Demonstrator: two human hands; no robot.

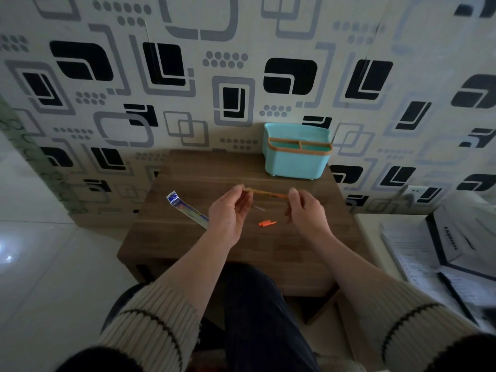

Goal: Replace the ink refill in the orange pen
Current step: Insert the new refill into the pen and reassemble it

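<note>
Clearly lifted above the desk [188, 245]: orange pen barrel [268, 193], held nearly level between both hands, slanting slightly down toward the right. Left hand [228, 213] raised with palm facing inward, fingers [243, 189] pinched closed on the barrel's left end, where a thin pale tip pokes out past the grip. Right hand [306, 210] at the opposite end, thumb and fingers closed on the barrel's right end. Both forearms bare, ribbed cream sleeves [150, 318] with a dark stripe pushed back toward the elbows.

Lying on the brown wooden desk just below the hands: small orange pen piece [267, 223], apart from both hands, possibly the cap or end plug, too small to tell. Between the hands and partly hidden behind the left one, a thin pale rod [259, 208] on the desk surface, likely a refill, hard to confirm. To the left of the left wrist, a long narrow refill packet [185, 206] with a blue top, lying diagonally, its lower end running behind the hand.

At the far right corner of the desk, against the patterned wallpaper [161, 76], a teal desk organizer [296, 162] with an orange-brown rim and divider. Off to the right, a black and white box [451, 242] beside papers.
</note>
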